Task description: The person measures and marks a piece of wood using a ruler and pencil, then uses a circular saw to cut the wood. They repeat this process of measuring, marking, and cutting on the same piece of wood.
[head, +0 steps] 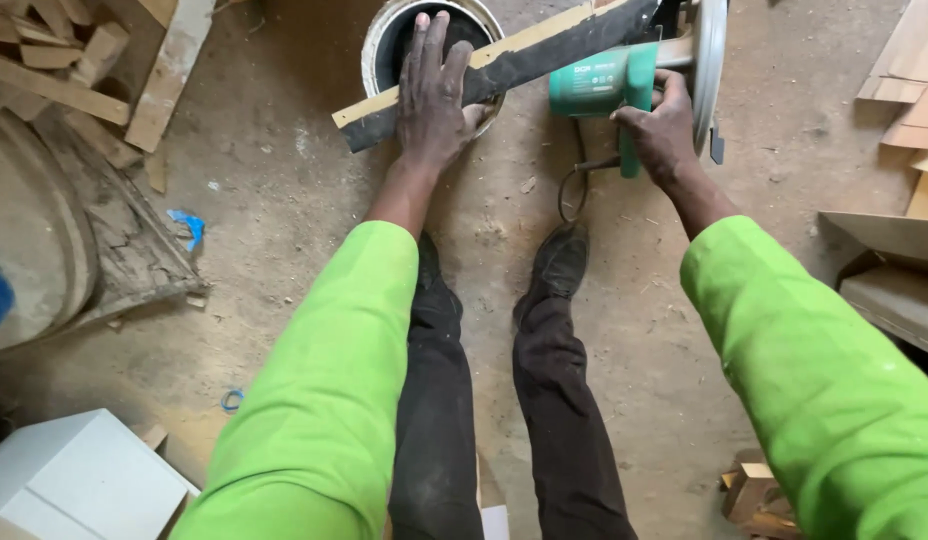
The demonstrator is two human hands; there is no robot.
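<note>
— Start close in. What's nearest the camera?

— The person's own legs in dark trousers [504,420], standing on a dusty concrete floor [284,200], with bright green sleeves [324,380] reaching forward on both sides. A white box [79,480] sits low on the left, and small wood offcuts [749,490] lie low on the right.

— And farther out, where the hands are?

— The left hand [434,95] lies flat on a long dark-faced board [504,62] with a pale edge. The board is laid across the open top of a round bucket [379,40], which I judge serves as a support, lifting the board off the floor so a blade can pass beneath it.

— How are those fingers set?

— Spread apart and stretched out, palm down, pressing on the board and not curled round it. It looks like a hold-down to keep the board from shifting.

— The other hand?

— The right hand [664,125] is wrapped round the handle of a green circular saw [609,85], fingers closed tight on the grip. The saw's round guard [709,60] stands just beside the board's far end, which rests up against the saw body. Its cable [574,185] loops down onto the floor near the shoe.

— Anything at the edges?

— Scrap timber [74,60] piled far left, plywood sheets [914,90] far right.
</note>
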